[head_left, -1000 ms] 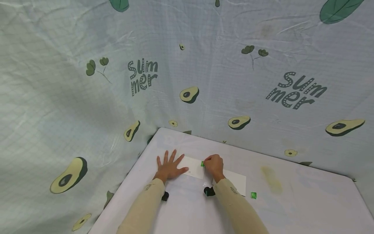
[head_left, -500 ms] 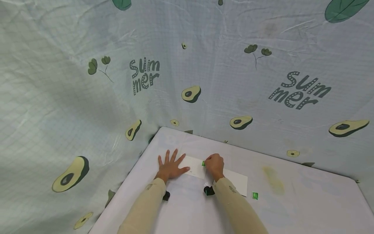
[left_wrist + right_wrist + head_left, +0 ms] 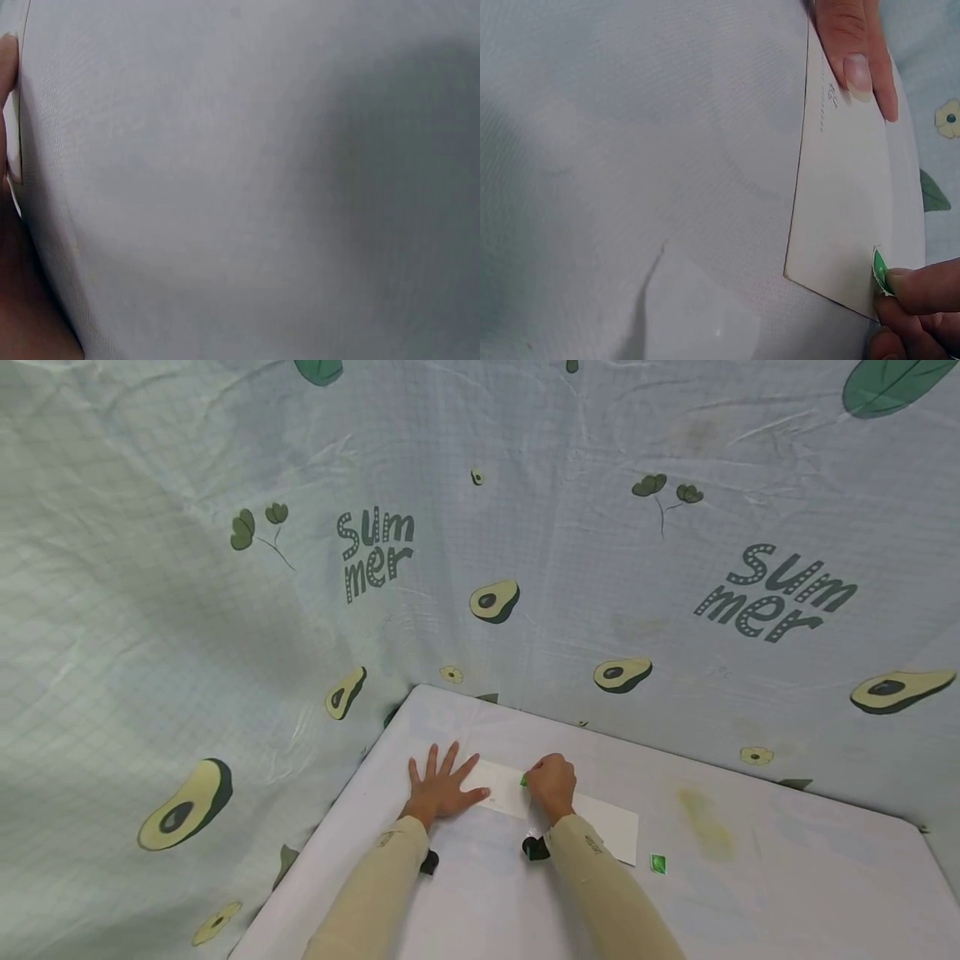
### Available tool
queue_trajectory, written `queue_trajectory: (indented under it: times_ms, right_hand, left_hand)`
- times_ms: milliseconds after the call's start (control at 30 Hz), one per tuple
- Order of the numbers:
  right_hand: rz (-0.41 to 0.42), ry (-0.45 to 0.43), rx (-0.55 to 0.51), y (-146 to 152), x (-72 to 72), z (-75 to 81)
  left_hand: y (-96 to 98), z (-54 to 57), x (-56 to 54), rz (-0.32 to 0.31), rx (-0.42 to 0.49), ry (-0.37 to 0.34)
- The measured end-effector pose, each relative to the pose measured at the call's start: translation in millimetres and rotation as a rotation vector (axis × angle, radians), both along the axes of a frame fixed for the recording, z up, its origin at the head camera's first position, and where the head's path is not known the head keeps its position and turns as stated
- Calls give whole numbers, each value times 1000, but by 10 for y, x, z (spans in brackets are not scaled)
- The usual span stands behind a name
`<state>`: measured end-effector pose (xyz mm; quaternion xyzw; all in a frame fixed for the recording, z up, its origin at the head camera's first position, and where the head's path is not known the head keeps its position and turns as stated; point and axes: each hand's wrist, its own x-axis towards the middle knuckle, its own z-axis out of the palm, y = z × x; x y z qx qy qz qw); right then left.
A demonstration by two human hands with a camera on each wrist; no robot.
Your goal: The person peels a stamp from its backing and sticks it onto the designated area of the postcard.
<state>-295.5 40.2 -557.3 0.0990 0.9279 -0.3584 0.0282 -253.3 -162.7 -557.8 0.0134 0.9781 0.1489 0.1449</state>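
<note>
In the head view, my left hand (image 3: 442, 789) lies spread flat, its thumb and forefinger over the left end of a white card (image 3: 501, 789). Small marks show on the card near that thumb. My right hand (image 3: 551, 783) is at the card's other end and pinches a small green stamp (image 3: 880, 268) with white edges between thumb and finger. The right wrist view has this stamp tilted at the card's corner; whether it is stuck down I cannot tell. The left wrist view holds mostly tabletop, with part of the left hand (image 3: 19, 292) at its edge.
A second white card (image 3: 617, 831) lies partly under the right forearm. Another green stamp (image 3: 657, 863) is on the white table (image 3: 787, 877) to its right. A clear sheet (image 3: 697, 315) lies near the right wrist. A printed curtain (image 3: 555, 568) hangs behind the table.
The head view has shifted slightly, so everything sits a little further right. Both hands keep their places; the green stamp is slightly more covered by the right fingers.
</note>
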Motion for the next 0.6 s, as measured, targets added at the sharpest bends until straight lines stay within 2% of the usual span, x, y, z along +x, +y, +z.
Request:
queue_trajectory:
  times_ms: [300,600]
  right_hand:
    - [-4,-22,19,-12,20,-35]
    - [8,-42,17,0,-12,19]
  left_hand:
    - [2,-18,23,-2,-1,-1]
    - [-9,-35,-1,3,9,4]
